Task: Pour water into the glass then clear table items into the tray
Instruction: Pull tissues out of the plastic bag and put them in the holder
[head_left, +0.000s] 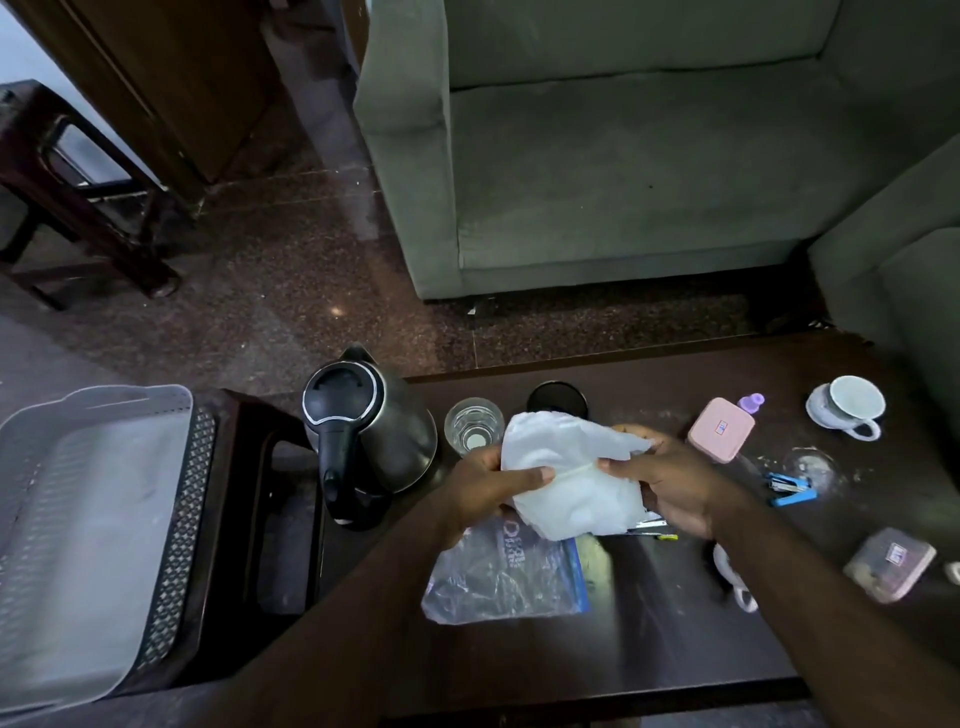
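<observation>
Both hands hold a crumpled white paper napkin (566, 475) above the dark table (519, 660). My left hand (488, 491) grips its left edge, my right hand (670, 483) its right edge. Behind the napkin stands a clear glass (472, 427) with water in it. The steel kettle (366, 434) with a black lid sits at the table's left end. The grey plastic tray (78, 525) rests on a stool to the left and holds nothing. A clear plastic bag (506, 577) lies flat beneath my hands.
A black round lid (557, 399) sits behind the napkin. To the right lie a pink case (721, 430), a purple bottle (751, 403), a white cup on its saucer (848, 405), a blue stapler (789, 489) and another pink case (889, 564). A grey sofa (623, 156) stands beyond the table.
</observation>
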